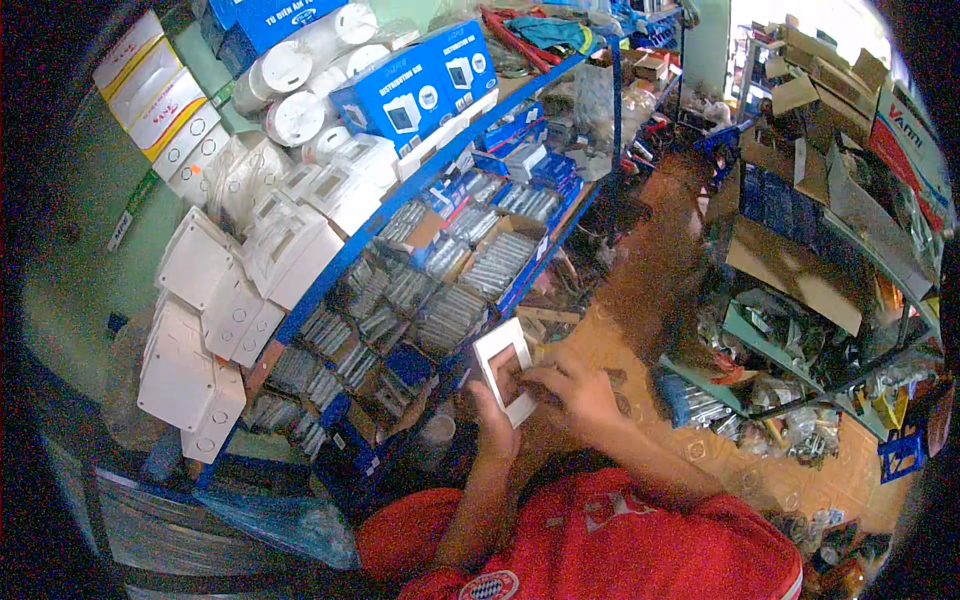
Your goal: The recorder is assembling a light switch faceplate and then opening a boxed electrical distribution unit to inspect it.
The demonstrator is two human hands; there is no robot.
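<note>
A white rectangular switch-plate frame (505,365) with an open middle sits upright in front of my chest. My left hand (494,428) grips it from below at its lower edge. My right hand (572,388) rests on the frame's right side, fingers curled over its opening. Both forearms rise from my red shirt at the lower edge.
A blue metal shelf rack (430,180) on my left holds white junction boxes (205,300), blue cartons (420,90) and trays of small bagged parts (450,310). A green rack (850,260) with cardboard boxes and hardware stands on my right. A narrow tiled aisle (660,260) runs ahead between them.
</note>
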